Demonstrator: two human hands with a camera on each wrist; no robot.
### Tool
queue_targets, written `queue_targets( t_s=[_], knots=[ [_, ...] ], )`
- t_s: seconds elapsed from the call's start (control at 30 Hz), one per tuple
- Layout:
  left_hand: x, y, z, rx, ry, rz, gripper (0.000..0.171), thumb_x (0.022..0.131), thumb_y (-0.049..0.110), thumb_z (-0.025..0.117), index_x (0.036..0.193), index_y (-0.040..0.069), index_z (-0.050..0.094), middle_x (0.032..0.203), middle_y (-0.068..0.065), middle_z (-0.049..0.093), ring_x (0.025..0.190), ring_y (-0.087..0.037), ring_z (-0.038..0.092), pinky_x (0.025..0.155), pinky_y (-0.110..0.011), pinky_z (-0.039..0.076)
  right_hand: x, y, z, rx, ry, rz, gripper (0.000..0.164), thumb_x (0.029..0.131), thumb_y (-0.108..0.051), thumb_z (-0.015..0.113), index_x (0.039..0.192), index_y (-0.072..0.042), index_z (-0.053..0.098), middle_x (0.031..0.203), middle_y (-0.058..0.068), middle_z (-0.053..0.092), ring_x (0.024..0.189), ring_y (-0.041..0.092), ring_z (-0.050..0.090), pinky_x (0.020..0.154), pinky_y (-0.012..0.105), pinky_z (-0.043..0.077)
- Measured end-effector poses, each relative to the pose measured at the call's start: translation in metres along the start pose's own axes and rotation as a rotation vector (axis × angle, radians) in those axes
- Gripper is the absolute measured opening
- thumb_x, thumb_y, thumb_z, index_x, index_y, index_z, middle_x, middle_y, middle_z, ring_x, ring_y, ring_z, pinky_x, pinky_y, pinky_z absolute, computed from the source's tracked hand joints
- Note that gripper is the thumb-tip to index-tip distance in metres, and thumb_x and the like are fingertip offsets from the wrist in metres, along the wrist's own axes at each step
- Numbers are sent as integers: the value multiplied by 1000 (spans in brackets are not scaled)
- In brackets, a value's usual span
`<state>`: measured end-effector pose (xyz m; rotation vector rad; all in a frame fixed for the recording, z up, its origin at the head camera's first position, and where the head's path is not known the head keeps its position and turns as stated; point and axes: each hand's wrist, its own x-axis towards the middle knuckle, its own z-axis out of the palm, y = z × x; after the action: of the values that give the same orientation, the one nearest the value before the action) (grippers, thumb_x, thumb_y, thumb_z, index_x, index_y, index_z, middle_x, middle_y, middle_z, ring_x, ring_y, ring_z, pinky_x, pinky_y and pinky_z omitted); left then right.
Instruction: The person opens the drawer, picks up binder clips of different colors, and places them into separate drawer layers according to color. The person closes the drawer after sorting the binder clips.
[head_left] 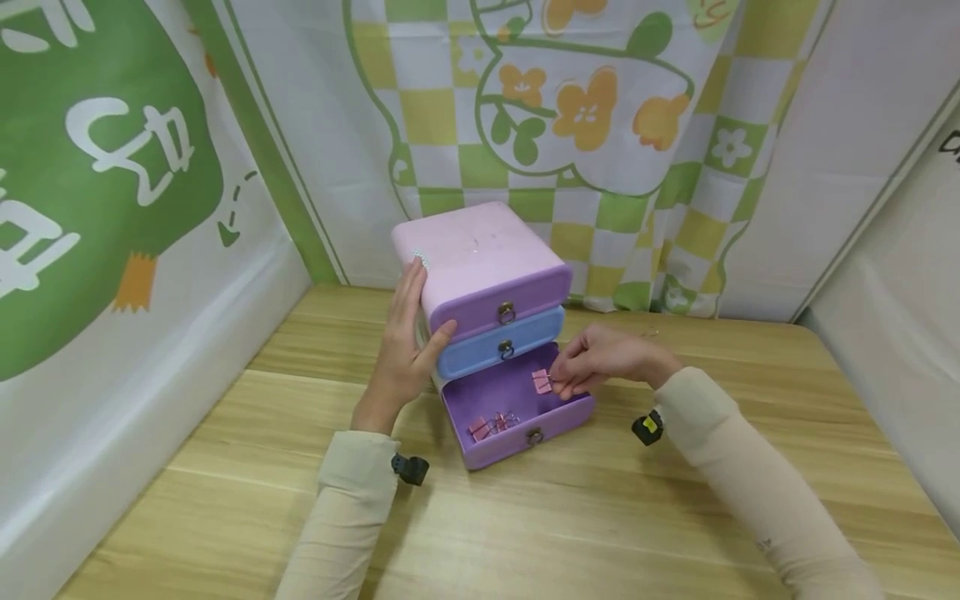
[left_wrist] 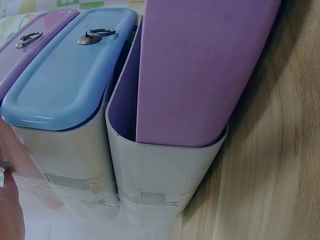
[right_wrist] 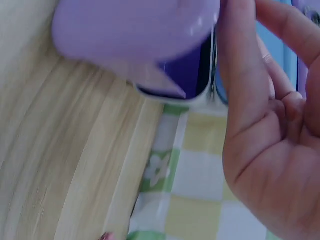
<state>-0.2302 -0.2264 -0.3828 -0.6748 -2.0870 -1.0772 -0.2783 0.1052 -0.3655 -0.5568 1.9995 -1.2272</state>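
A small chest of drawers [head_left: 480, 250] with a pink top stands on the table. Its purple bottom drawer [head_left: 536, 437] is pulled out; the blue drawer [head_left: 487, 346] and the purple one above it are pushed in. My left hand [head_left: 401, 358] rests against the chest's left side, thumb at the front edge, fingers reaching up to the top. Over the right part of the open drawer, my right hand [head_left: 600, 362] pinches a pink binder clip [head_left: 542, 382] by its wire end. Several pink binder clips [head_left: 482, 429] lie at the drawer's front left.
The wooden table [head_left: 600, 517] reaches around the chest. Behind it hangs a checked, flowered cloth [head_left: 480, 167]. A small wire-like thing [head_left: 651, 332] lies beyond my right wrist. At the bottom edge of the right wrist view, a small pink thing [right_wrist: 106, 236] is partly visible.
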Motion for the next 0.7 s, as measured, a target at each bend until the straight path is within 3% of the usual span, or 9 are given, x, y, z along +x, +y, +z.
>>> queue_targets(
  t_s=[0.33, 0.57, 0.7],
  knots=[
    [2, -2, -3, -2, 9, -4, 82, 100, 22, 64, 169, 11, 23, 179, -6, 18, 167, -27, 14, 137, -54, 14, 24, -13, 28, -156, -11, 19, 19, 96, -7, 68, 106, 6, 79, 93, 12, 83, 83, 14, 80, 83, 32, 68],
    [2, 0, -1, 0, -17, -22, 82, 100, 26, 64, 169, 12, 22, 179, -5, 17, 167, -27, 12, 137, -54, 13, 28, -12, 41, -387, 6, -22, 14, 94, -10, 72, 98, -4, 84, 90, 5, 83, 78, 6, 71, 74, 21, 60],
    [1, 0, 0, -1, -14, -29, 82, 100, 27, 64, 170, 12, 22, 179, -4, 17, 167, -26, 12, 137, -54, 13, 30, -10, 44, -441, 18, -31, 13, 93, -12, 74, 98, -6, 84, 91, 4, 83, 77, 5, 68, 73, 20, 57]
  ],
)
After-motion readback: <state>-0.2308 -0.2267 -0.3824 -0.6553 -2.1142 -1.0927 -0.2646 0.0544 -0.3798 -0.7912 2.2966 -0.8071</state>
